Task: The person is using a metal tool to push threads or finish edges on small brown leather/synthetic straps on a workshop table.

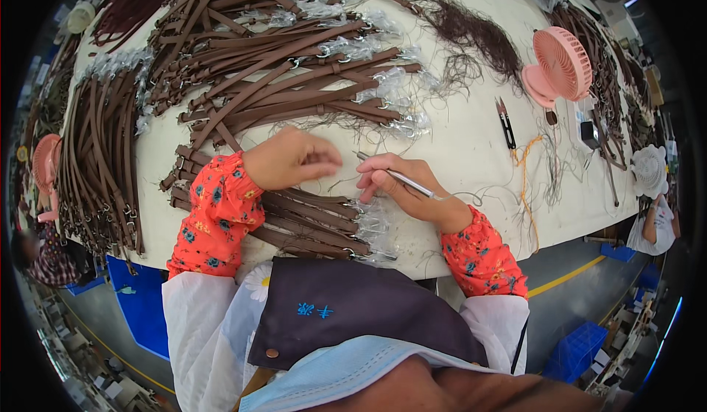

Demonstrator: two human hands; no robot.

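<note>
My left hand (291,158) lies fingers together, a bit blurred, pressing flat on the row of brown leather straps with plastic-wrapped metal ends (309,224) just in front of me, probably to keep them from sliding. My right hand (409,187) pinches a thin silver metal tool (401,178) like a pen, tip toward the left. Black thread snips (506,123) and a pink desk fan (561,66) wait well off to the right on the white cloth-covered table (456,139)

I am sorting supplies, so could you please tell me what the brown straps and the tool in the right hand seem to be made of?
The brown straps look like leather or imitation leather: matt, flat, evenly coloured, with small metal rings and clear plastic wrapping at the ends. The slim tool in the right hand looks like metal, silvery with a bright glint.
</note>
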